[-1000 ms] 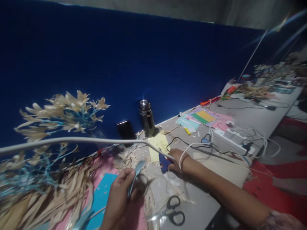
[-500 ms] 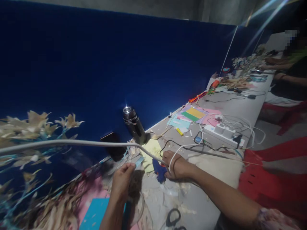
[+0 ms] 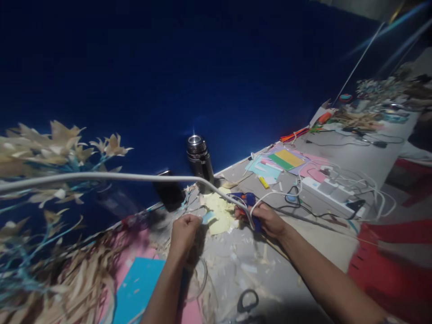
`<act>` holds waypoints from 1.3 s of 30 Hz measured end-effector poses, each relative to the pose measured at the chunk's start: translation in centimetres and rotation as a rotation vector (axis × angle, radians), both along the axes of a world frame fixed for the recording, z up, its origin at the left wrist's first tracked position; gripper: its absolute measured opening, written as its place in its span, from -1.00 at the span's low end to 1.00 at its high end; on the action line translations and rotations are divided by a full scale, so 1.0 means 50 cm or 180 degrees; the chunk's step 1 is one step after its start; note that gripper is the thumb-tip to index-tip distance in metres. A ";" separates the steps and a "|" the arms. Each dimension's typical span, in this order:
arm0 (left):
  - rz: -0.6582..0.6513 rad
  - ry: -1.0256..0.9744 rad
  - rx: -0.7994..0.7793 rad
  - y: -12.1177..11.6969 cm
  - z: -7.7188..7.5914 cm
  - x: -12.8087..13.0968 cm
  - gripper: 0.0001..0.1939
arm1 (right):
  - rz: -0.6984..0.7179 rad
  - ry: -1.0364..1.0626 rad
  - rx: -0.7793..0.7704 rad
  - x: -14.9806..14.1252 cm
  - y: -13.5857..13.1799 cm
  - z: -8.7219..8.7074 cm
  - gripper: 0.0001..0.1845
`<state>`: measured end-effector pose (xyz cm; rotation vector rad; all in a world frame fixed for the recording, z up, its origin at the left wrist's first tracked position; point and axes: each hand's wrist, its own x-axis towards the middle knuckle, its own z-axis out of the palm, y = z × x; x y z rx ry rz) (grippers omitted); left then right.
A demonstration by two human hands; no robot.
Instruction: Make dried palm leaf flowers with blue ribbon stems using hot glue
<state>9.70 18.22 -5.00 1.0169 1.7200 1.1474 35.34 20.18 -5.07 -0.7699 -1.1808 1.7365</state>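
My left hand (image 3: 185, 228) pinches a small light blue piece of paper (image 3: 208, 218) between thumb and fingertips. It is over the left edge of a pale yellow sheet (image 3: 221, 227) strewn with scraps. My right hand (image 3: 272, 221) is wrapped around a blue hot glue gun (image 3: 249, 198), whose front points left above that sheet. The nozzle tip is partly hidden by a thick pale cable (image 3: 162, 178) crossing the view. A gap separates the glue gun from the blue paper.
Behind the hands stand a dark thermos (image 3: 200, 164) and a phone (image 3: 168, 191) leaning on the wall. A white power strip (image 3: 332, 198) with tangled cords lies right. Scissors (image 3: 248, 301), a blue sheet (image 3: 138, 285), dried strips (image 3: 77, 288) and pale artificial flowers (image 3: 64, 139) are nearer or left.
My right hand has lifted and turned the glue gun, so its front now points left toward the blue paper. My left hand keeps its pinch. The camera view has also shifted.
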 end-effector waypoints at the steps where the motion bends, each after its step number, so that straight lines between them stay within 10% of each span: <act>1: -0.0006 0.0107 0.0011 0.002 -0.006 0.000 -0.73 | -0.0006 -0.0072 0.0002 -0.002 -0.001 -0.002 -0.50; 10: -0.0279 0.0937 -0.0067 0.018 -0.044 0.004 -0.83 | 0.0216 -0.1345 0.0173 -0.019 -0.009 -0.045 -0.63; 39: -0.0575 0.1451 -0.0261 0.022 -0.067 0.007 -0.75 | 0.0561 -0.2102 0.0787 -0.037 0.004 -0.031 -0.67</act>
